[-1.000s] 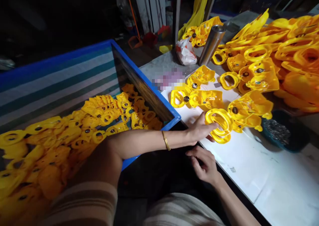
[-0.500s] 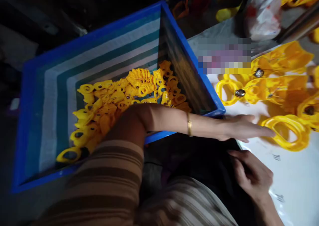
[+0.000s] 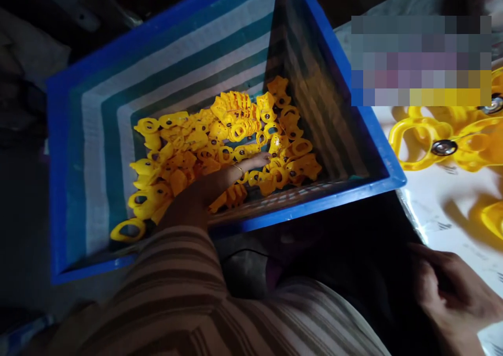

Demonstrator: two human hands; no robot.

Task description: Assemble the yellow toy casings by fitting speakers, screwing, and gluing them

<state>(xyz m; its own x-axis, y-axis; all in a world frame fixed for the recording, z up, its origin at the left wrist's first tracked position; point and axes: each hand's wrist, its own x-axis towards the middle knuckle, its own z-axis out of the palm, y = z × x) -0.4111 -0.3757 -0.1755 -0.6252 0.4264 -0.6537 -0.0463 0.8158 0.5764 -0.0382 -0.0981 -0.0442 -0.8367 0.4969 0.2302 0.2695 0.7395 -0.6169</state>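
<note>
My left hand (image 3: pixel 257 161) is down inside the blue bin (image 3: pixel 291 215), wearing a gold bracelet at the wrist. Its small, dim fingertips touch yellow plastic pieces (image 3: pixel 304 167); whether they grip one is unclear. The pieces have ring-shaped ends and dark or shiny round parts, and lie heaped on the bin's floor. At the lower right, my right hand (image 3: pixel 442 277) is loosely curled beside the white table (image 3: pixel 440 201), with nothing visible in it.
Larger-looking yellow pieces (image 3: pixel 477 141) lie on the table at the right, one cut off by the frame edge. Green-and-white striped sheeting (image 3: pixel 188 68) lines the bin. Dark clutter surrounds its far side.
My left hand has moved from the yellow ring on the table, leftward into the bin. The view has shifted left, while my right hand remains curled by the table edge.
</note>
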